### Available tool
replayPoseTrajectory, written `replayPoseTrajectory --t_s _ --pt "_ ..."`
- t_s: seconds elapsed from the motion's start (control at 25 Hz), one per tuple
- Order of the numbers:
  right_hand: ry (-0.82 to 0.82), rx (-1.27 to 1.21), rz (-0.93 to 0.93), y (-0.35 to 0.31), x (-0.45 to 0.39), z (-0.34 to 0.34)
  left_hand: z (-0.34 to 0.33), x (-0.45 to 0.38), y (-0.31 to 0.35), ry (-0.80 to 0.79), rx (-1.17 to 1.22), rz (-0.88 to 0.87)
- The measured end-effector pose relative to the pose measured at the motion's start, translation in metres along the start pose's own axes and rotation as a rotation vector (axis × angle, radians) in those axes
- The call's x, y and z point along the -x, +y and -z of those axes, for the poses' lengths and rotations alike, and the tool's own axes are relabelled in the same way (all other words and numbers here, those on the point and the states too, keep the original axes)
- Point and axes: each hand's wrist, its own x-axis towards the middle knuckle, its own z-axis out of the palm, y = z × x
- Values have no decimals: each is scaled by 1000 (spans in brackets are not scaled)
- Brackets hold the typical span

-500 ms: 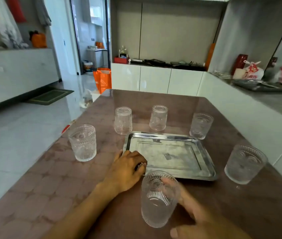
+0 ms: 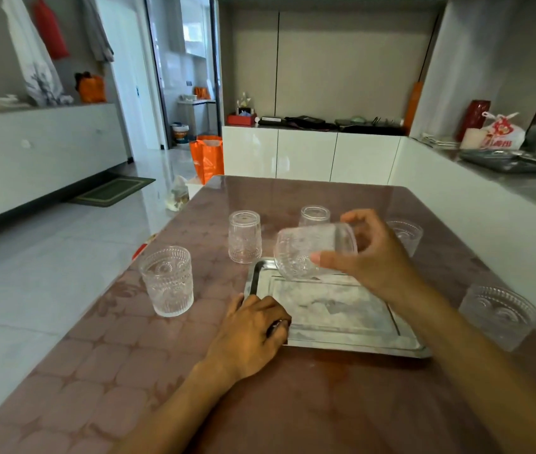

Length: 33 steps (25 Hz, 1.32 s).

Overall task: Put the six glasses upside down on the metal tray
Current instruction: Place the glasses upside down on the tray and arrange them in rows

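A metal tray [image 2: 332, 319] lies on the brown table in front of me. My right hand [image 2: 374, 257] grips a clear embossed glass [image 2: 306, 250], tilted on its side in the air above the tray's far left corner. My left hand [image 2: 253, 335] rests palm down on the tray's near left corner. Around the tray stand other glasses: one upright at the left [image 2: 168, 280], one behind the tray's left corner [image 2: 244, 236], one behind the held glass [image 2: 315, 215], one partly hidden behind my right hand [image 2: 405, 234], and one at the right [image 2: 497, 316].
The table's left edge drops to a white tiled floor. A white counter [image 2: 489, 204] runs close along the table's right side. An orange bag [image 2: 207, 157] stands on the floor beyond the far edge.
My right hand has lifted the near glass from the table in front of the tray, carried it over the tray's far left corner and tipped it sideways. My left hand has stayed on the tray.
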Motion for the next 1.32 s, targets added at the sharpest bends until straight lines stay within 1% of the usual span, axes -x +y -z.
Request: replayPoseTrajectory --t_s 0.08,0.12,0.2,0.28,0.52,0.68,0.8,0.84,0.88,0.92,0.96,1.0,1.04,1.08,1.12,1.16,1.2,1.24,1.28,1.32 --pt "-18 25 9 -5 -29 -20 0 0 1 2 0 4" --pt "-43 83 34 -3 -37 -35 1 0 2 3 -1 7" --pt "-90 212 83 7 -45 -64 3 0 2 -1 -4 15" --pt "-105 251 92 18 -49 -85 4 0 1 -9 -12 25" --pt "-56 225 117 36 -54 -107 2 -2 1 -25 -22 30" --pt "-52 228 134 42 -53 -111 1 -1 0 -39 -33 45" --pt "-98 234 107 39 -45 -110 9 -1 8 -100 -18 54" --pt "-65 202 81 35 -38 -108 17 0 11 -129 9 47" --pt "4 120 51 32 -28 -104 26 3 11 -107 42 32" --pt "80 24 48 31 -16 -101 34 6 6 5 54 19" --pt "137 -57 68 31 1 -96 43 9 -4 193 45 45" --pt "158 -97 90 32 19 -92 55 11 -16 406 0 132" --pt "133 -124 96 31 35 -89 68 14 -29 564 -65 293" --pt "80 -162 69 30 50 -88 81 16 -43 610 -100 496" --pt "22 -219 17 27 62 -90 93 17 -54 567 -72 682" --pt "-23 -300 -41 21 70 -91 103 18 -61 496 19 806" --pt "-54 -395 -114 15 76 -93 109 16 -62 437 117 861" --pt "-85 -491 -215 9 78 -94 111 15 -60 421 175 845" --pt "-139 -587 -337 3 79 -94 112 15 -54 449 201 792" --pt "-230 -689 -470 -3 78 -94 112 18 -45 495 223 704"
